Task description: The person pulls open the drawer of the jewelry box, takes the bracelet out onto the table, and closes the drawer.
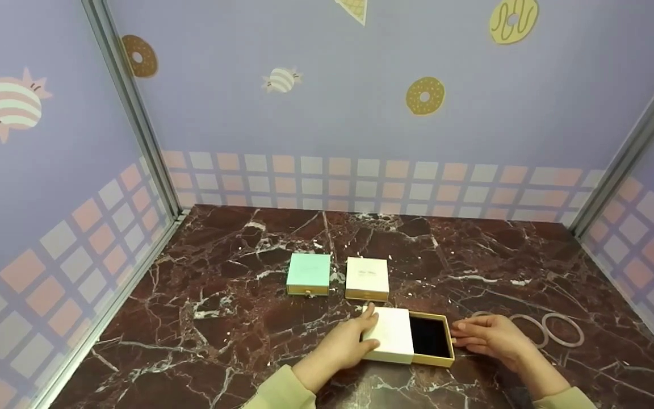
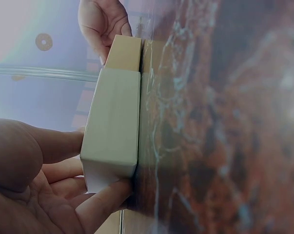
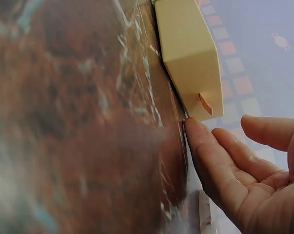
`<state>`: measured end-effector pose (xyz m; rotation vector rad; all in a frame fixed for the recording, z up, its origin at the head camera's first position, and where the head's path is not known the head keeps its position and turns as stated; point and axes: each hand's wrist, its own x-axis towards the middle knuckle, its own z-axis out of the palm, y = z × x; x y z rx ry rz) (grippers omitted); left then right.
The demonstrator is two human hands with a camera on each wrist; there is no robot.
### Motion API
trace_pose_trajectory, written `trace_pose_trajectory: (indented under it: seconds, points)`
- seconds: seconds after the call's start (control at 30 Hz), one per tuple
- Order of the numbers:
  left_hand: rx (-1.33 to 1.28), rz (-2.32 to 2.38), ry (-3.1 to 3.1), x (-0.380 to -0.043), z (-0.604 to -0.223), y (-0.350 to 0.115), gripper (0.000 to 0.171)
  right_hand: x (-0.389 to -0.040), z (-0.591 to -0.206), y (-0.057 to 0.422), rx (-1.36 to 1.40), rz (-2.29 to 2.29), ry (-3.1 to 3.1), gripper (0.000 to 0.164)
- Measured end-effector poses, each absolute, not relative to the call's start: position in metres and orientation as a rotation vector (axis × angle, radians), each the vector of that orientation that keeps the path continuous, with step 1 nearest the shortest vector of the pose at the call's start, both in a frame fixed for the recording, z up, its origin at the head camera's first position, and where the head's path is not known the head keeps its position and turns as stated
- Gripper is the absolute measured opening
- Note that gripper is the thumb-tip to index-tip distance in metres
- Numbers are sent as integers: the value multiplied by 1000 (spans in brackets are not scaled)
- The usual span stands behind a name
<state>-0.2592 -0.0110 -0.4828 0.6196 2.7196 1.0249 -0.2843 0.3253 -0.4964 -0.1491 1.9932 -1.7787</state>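
A white drawer box (image 1: 390, 336) lies on the dark red marbled table, its gold-edged drawer (image 1: 452, 355) pulled partly out to the right. The inside of the drawer shows a black lining. My left hand (image 1: 343, 343) grips the box's white sleeve at its left end, thumb and fingers on opposite sides. Just beyond the drawer's front is my right hand (image 1: 497, 341), its fingers loosely extended. In the right wrist view, a small ribbon pull tab (image 3: 205, 104) sticks out of the drawer front, and the fingertips stay apart from it.
Behind the box stand a closed mint-green box (image 1: 309, 267) and a closed cream box (image 1: 367, 272). Several pale rings, like bangles, lie at the right, one ring (image 1: 581, 335) farthest out and others partly behind my right hand. Patterned walls enclose the table.
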Motion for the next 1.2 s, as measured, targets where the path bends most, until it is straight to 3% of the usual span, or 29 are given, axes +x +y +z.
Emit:
trace_pose_trajectory:
  seconds: [0.23, 0.57, 1.2]
  points:
    - [616, 1030, 2711, -259, -483, -11, 60, -286, -501, 321, -132, -1769, 1993, 33]
    - [602, 1034, 2717, -259, -483, -10, 60, -285, -501, 316, -162, -1739, 2053, 42]
    - [611, 1035, 2722, -259, -484, -10, 60, -285, -503, 311, -165, -1674, 2175, 44]
